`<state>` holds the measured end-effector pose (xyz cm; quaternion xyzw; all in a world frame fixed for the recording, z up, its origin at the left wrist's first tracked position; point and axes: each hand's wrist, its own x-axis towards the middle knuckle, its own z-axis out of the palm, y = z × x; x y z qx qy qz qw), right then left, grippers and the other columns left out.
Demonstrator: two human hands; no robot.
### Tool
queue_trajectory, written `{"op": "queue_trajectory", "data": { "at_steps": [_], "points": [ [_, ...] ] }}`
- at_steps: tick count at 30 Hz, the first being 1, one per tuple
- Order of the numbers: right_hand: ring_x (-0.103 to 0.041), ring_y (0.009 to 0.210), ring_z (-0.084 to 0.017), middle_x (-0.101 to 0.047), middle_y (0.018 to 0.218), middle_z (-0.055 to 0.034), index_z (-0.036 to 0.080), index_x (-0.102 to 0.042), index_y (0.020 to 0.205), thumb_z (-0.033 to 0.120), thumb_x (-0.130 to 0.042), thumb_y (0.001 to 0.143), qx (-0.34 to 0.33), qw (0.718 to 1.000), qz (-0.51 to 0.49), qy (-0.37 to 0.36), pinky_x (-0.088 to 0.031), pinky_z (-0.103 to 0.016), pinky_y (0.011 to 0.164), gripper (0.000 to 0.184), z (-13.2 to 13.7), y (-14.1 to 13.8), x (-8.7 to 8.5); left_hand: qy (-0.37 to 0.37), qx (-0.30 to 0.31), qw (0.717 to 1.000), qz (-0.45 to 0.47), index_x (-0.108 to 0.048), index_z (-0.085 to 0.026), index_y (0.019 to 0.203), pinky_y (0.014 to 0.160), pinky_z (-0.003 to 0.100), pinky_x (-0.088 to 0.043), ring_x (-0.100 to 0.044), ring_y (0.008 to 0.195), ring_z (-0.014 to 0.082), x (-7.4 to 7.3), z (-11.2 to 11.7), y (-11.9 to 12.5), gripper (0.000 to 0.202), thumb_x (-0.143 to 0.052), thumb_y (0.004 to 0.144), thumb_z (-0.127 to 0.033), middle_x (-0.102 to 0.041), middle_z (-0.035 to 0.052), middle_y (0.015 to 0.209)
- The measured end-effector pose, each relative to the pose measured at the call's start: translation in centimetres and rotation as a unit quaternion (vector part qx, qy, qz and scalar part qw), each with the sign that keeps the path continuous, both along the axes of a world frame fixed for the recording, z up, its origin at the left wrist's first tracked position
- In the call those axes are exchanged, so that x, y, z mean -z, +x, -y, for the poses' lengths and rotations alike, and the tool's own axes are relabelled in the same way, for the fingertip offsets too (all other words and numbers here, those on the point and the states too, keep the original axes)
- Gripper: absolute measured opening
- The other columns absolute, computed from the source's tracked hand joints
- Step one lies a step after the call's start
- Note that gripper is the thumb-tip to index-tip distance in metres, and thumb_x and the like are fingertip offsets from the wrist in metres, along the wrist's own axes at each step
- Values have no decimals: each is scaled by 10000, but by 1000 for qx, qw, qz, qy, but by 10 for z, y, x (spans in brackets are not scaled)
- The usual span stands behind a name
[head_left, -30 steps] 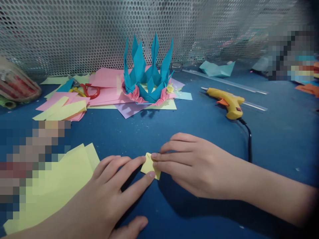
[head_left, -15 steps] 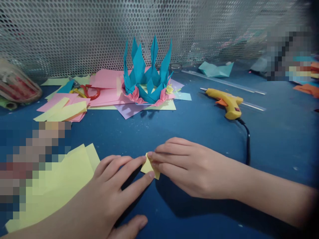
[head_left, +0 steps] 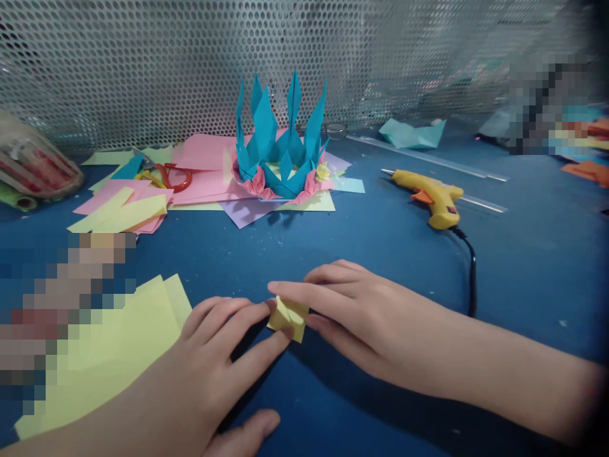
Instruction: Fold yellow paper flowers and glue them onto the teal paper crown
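Observation:
A small folded square of yellow paper (head_left: pixel 295 316) lies on the blue table between my hands, with a flap lifted along its middle. Two fingertips of my left hand (head_left: pixel 214 358) hold its left side down, while that thumb rests apart on the table. My right hand (head_left: pixel 366 317) reaches in from the right. Its index finger stretches over the paper's upper edge and its thumb is at the right edge. Under my left forearm lie larger yellow-green sheets (head_left: pixel 109 355), partly covered.
A blue origami piece with tall points (head_left: pixel 266 127) and a pink rim stands on scattered paper. Red-handled scissors (head_left: pixel 178 178) lie left of it. To the right are a yellow glue gun (head_left: pixel 431 190) with a black cord and clear glue sticks (head_left: pixel 428 155). Behind rises a perforated metal panel (head_left: pixel 166 63).
My right fingers have spread and shifted, the index finger now reaching left across the paper's top edge. More of the paper and its raised flap shows. The left hand has hardly moved.

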<state>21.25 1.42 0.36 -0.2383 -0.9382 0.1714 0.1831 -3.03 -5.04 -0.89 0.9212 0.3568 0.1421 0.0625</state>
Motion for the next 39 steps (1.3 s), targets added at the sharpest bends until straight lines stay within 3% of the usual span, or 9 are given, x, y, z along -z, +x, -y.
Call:
{"op": "queue_trajectory", "data": {
  "at_steps": [4, 8, 12, 16, 23, 29, 34, 39],
  "points": [
    [-611, 1078, -182, -643, 1157, -103, 121, -541, 1378, 191, -590, 963, 30, 990, -41, -131, -528, -302, 943, 423, -8, -2, 4, -16, -34, 999, -6, -425, -307, 1474, 1019, 412, -365, -477, 1228, 279, 4, 3, 0, 583, -505, 900, -238, -537, 23, 1423],
    [-612, 1018, -177, -584, 1133, -94, 132, -636, 1240, 211, -697, 893, 82, 978, -37, -191, -527, -310, 944, 361, -10, -6, 7, -25, -68, 997, -17, -398, -375, 1469, 1037, 405, -366, -462, 1255, 265, 6, 7, 1, 578, -492, 909, -273, -491, -28, 1478],
    [-591, 1016, -194, -586, 1098, -78, 162, -681, 1079, 211, -729, 865, 104, 972, -29, -210, -516, -342, 933, 225, -8, -8, 5, -38, -88, 995, -11, -391, -283, 1414, 1053, 366, -391, -475, 1277, 242, 4, 5, -4, 516, -538, 921, -319, -538, 15, 1432],
    [-565, 998, -199, -623, 1021, -55, 182, -680, 916, 144, -682, 883, 58, 977, -14, -205, -496, -346, 907, 51, -4, -9, 2, -38, -130, 991, -7, -347, -223, 1395, 999, 393, -457, -518, 1238, 264, 2, -2, -10, 507, -547, 947, -349, -560, 89, 1356],
    [-593, 1024, -152, -669, 1055, -18, 185, -607, 1064, -1, -616, 840, 58, 970, -49, -231, -477, -286, 926, 291, 2, -9, 1, -37, -121, 992, 4, -513, -285, 1223, 948, 404, -480, -558, 1161, 258, 2, -8, -8, 302, -588, 936, -337, -575, 51, 1285],
    [-606, 832, -97, -628, 941, 20, 221, -589, 1025, -51, -585, 774, 65, 956, -133, -253, -513, -200, 764, 371, 6, -12, 1, -76, -99, 990, 72, -640, -276, 1070, 891, 334, -495, -624, 1037, 213, -5, -12, -4, 156, -591, 924, -259, -690, 13, 1104],
    [-615, 732, -92, -639, 843, 21, 200, -632, 928, 17, -653, 803, 77, 930, -200, -297, -528, -190, 681, 222, 10, -16, 0, -133, -116, 966, 191, -677, -303, 1009, 767, 264, -507, -656, 848, 160, -9, -13, 0, 136, -617, 916, -225, -730, -38, 916],
    [-636, 690, -86, -674, 782, 24, 188, -699, 835, 24, -724, 777, 77, 922, -241, -294, -536, -174, 656, 176, 11, -17, 1, -161, -74, 952, 249, -698, -269, 930, 695, 246, -516, -661, 765, 146, -14, -13, 3, 175, -640, 883, -111, -745, -27, 818]
  ]
}}
